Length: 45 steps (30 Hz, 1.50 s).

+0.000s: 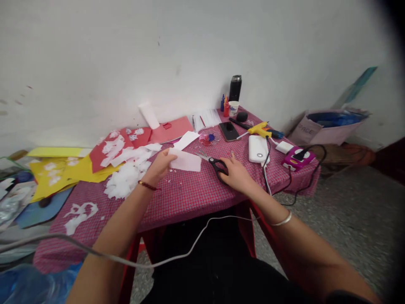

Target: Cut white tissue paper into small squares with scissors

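Thin white rectangular paper sheet (187, 161): pinched between thumb and fingers of the left hand (160, 164). Black-handled metal scissors (213, 161): placed at the sheet's three o'clock, touched by the right hand (236, 172), whose grip cannot be told. Ruffled white heap (126, 179): laid at nine o'clock.

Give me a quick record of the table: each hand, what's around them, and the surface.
Left hand: holding white paper
Right hand: at the handles of the black scissors; grip unclear
Left of left hand: heap of white pieces
Right of right hand: white device
Beyond scissors: dark phone
Right of phone: yellow glue gun
Surface: red checked tablecloth
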Each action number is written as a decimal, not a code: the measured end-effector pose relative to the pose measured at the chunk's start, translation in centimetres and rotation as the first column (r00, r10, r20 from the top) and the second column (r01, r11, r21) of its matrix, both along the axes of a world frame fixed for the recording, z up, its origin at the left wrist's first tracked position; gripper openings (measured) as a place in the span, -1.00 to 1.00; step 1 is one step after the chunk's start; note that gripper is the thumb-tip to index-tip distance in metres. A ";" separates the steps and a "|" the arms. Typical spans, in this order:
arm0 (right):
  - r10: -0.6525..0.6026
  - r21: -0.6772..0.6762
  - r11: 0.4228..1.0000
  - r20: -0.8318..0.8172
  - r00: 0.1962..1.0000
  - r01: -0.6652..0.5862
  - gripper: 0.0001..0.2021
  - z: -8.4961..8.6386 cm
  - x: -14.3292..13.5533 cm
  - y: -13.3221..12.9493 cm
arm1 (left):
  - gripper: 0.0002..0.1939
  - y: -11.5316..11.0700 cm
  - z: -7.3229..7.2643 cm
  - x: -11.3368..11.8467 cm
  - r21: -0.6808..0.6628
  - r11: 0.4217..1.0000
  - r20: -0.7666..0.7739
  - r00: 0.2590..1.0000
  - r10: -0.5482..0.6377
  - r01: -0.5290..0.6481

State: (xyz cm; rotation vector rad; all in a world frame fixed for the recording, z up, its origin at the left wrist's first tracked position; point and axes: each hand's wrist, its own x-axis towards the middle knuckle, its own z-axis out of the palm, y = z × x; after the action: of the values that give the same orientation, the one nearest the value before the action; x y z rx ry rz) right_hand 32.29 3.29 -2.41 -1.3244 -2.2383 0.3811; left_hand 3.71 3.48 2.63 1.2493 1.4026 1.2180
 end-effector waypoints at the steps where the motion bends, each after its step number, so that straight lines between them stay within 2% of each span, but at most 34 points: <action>1: 0.010 0.025 1.000 0.027 1.000 -0.011 -0.50 -0.2 -0.4 0.3 | -0.83 -1.0 0.5 -0.6 0.009 1.000 0.090 0.996 0.019 -0.020; 3: 0.021 0.079 0.996 0.080 0.997 -0.027 -0.54 -0.7 -1.0 0.7 | -0.79 -3.0 1.4 -1.7 0.014 0.997 0.303 0.951 0.063 -0.070; 5: 0.010 0.117 0.993 0.125 0.992 -0.025 -0.55 -1.2 -1.4 1.1 | -0.77 -4.5 1.9 -2.5 0.008 0.993 0.472 0.876 0.100 -0.118; 8: 0.003 0.141 0.990 0.163 0.987 -0.027 -0.59 -1.5 -1.5 1.1 | -0.78 -6.0 2.3 -3.3 -0.002 0.986 0.586 0.799 0.136 -0.167; 10: -0.020 0.142 0.990 0.133 0.991 0.001 -0.65 -1.1 -1.6 0.8 | -0.78 -6.7 2.4 -3.5 -0.018 0.980 0.639 0.752 0.163 -0.196; 13: -0.003 0.062 0.998 -0.062 0.998 0.007 -0.70 0.2 -2.9 0.0 | -0.80 -7.4 2.5 -3.6 -0.035 0.976 0.692 0.700 0.178 -0.214; 14: 0.051 -0.023 0.998 -0.177 0.983 -0.056 -0.68 0.7 -3.9 -0.2 | -0.80 -7.6 2.4 -3.6 -0.039 0.976 0.703 0.689 0.178 -0.213; 15: 0.120 -0.136 0.976 -0.322 0.939 -0.171 -0.64 1.2 -5.0 -0.4 | -0.81 -7.7 2.4 -3.6 -0.043 0.977 0.712 0.680 0.177 -0.210; 16: 0.161 -0.275 0.904 -0.488 0.858 -0.327 -0.62 1.7 -6.3 -0.6 | -0.81 -7.8 2.4 -3.6 -0.048 0.976 0.720 0.670 0.181 -0.212; 17: 0.165 -0.414 0.758 -0.626 0.762 -0.504 -0.60 2.1 -7.7 -0.7 | -0.80 -7.8 2.4 -3.6 -0.052 0.975 0.726 0.662 0.187 -0.218; 18: 0.110 -0.512 0.578 -0.723 0.682 -0.636 -0.56 2.4 -9.2 -0.7 | -0.79 -7.7 2.3 -3.7 -0.053 0.973 0.729 0.657 0.193 -0.226; 19: 0.037 -0.565 0.409 -0.775 0.632 -0.717 -0.53 2.6 -10.7 -0.6 | -0.79 -7.7 2.3 -3.8 -0.051 0.971 0.728 0.657 0.197 -0.234; 20: -0.041 -0.588 0.280 -0.797 0.602 -0.759 -0.52 2.6 -12.1 -0.5 | -0.79 -7.6 2.3 -3.9 -0.048 0.969 0.724 0.660 0.199 -0.240; 21: -0.106 -0.592 0.184 -0.806 0.583 -0.785 -0.50 2.6 -13.4 -0.4 | -0.80 -7.5 2.3 -4.1 -0.045 0.968 0.717 0.667 0.203 -0.247; 22: -0.161 -0.591 0.115 -0.804 0.572 -0.798 -0.49 2.4 -14.5 -0.2 | -0.80 -7.4 2.3 -4.4 -0.041 0.967 0.709 0.675 0.206 -0.251; 24: -0.228 -0.578 0.021 -0.797 0.559 -0.815 -0.46 2.0 -16.4 0.0 | -0.80 -7.3 2.4 -5.0 -0.029 0.966 0.697 0.687 0.205 -0.259; 27: -0.260 -0.523 -0.072 -0.812 0.522 -0.849 -0.43 1.7 -18.1 0.4 | -0.76 -7.1 2.5 -6.2 -0.001 0.968 0.710 0.681 0.177 -0.251; 28: -0.274 -0.497 -0.067 -0.825 0.495 -0.865 -0.47 1.7 -18.4 0.6 | -0.76 -7.0 2.6 -6.5 0.006 0.969 0.720 0.674 0.168 -0.247; 29: -0.293 -0.472 -0.036 -0.838 0.460 -0.881 -0.53 1.7 -18.8 0.8 | -0.76 -6.9 2.6 -6.9 0.009 0.970 0.725 0.670 0.161 -0.244; 32: -0.345 -0.428 0.115 -0.863 0.368 -0.896 -0.69 1.8 -19.3 1.6 | -0.76 -6.3 2.4 -8.0 0.010 0.973 0.698 0.699 0.158 -0.231; 35: -0.334 -0.425 0.266 -0.883 0.331 -0.865 -0.61 1.9 -19.3 2.4 | -0.74 -5.6 1.9 -9.0 0.023 0.971 0.635 0.753 0.170 -0.239; 38: -0.246 -0.437 0.445 -0.899 0.362 -0.782 -0.59 2.3 -18.8 3.0 | -0.72 -5.1 1.4 -9.8 0.041 0.967 0.519 0.832 0.196 -0.253; 39: -0.215 -0.442 0.484 -0.896 0.387 -0.755 -0.58 2.4 -18.6 3.2 | -0.72 -5.0 1.3 -10.0 0.039 0.969 0.457 0.866 0.201 -0.245; 42: -0.159 -0.465 0.551 -0.874 0.459 -0.693 -0.58 2.6 -18.0 3.9 | -0.74 -5.0 1.0 -10.5 0.014 0.982 0.297 0.939 0.174 -0.187; 45: -0.148 -0.483 0.582 -0.854 0.498 -0.654 -0.64 2.5 -17.5 4.4 | -0.76 -5.0 0.9 -10.7 0.008 0.988 0.298 0.944 0.143 -0.152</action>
State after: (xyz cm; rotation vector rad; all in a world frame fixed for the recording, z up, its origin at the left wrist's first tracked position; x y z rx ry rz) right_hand 14.76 7.68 0.08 -0.7021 -1.3563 1.8881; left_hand -6.98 -1.49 3.53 0.9462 1.2754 1.4684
